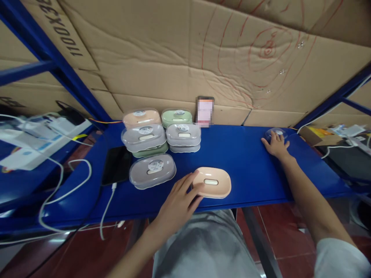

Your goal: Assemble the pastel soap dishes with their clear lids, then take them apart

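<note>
— Where are the hands?

— The left hand rests spread fingers against the peach oval plastic soap dish near the blue table's front edge. The right hand lies flat, fingers splayed, over a clear domed plastic lid far right.

— Risk?

— A nudge could probably slide the dish off the edge; nothing grips it.

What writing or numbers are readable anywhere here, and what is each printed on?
"100X0XE", upside down and partly cut off, on the brown cardboard sheet at upper left.
Round white stickers on the clear-lidded soap boxes: too small to read.
Upright phone screen: blurred, unreadable.
Red pen marks on the cardboard: only curves, no words.
</note>
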Motion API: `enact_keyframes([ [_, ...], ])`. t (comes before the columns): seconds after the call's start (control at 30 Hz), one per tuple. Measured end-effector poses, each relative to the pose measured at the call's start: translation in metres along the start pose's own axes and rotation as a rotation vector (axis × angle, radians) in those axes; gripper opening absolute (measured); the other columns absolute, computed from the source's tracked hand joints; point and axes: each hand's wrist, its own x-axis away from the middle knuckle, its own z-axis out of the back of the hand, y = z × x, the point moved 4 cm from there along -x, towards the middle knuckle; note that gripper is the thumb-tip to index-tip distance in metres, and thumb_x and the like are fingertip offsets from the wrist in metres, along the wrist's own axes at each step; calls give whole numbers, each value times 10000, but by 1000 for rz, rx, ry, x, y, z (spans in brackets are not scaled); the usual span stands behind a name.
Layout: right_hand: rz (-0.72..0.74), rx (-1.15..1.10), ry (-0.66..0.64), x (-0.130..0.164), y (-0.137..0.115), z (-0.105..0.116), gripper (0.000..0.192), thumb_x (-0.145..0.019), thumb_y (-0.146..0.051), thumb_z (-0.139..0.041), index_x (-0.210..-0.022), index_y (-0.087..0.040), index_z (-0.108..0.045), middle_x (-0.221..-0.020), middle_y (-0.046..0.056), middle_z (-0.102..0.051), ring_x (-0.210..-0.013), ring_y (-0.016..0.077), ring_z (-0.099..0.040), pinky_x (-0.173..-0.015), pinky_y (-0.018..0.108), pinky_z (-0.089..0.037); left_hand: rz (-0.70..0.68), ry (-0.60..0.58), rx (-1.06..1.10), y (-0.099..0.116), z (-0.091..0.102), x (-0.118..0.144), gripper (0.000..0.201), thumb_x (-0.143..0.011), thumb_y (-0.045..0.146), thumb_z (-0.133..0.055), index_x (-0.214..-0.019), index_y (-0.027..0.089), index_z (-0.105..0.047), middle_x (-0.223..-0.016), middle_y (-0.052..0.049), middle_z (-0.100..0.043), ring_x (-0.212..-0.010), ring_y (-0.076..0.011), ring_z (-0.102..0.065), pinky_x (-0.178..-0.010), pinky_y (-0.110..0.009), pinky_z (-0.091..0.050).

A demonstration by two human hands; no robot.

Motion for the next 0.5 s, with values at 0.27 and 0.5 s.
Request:
enact_keyframes([
  [0.27,281,-76,71,86,-18,14,782,-935,-744,-605,-1480,-183,-595,-1378,219,-632,-1279,415,-614,-1052,581,-525,15,-17,17,1,-1,0,309,-1069,265,-594,-1377,255,-620,-1656,-132,-480,-1470,-314,-533,-1181,-544,-535],
  [0.5,255,-439,138,140,-44,32,531,-997,-638,-613,-1316,-228,-720,-1385,148,-704,-1287,344,-678,-1117,551,-540,86,16,149,-8,-2,5,321,-1050,280,-638,-1370,305,-638,-1697,-115,-410,-1512,-303,-521,-1193,-506,-532],
])
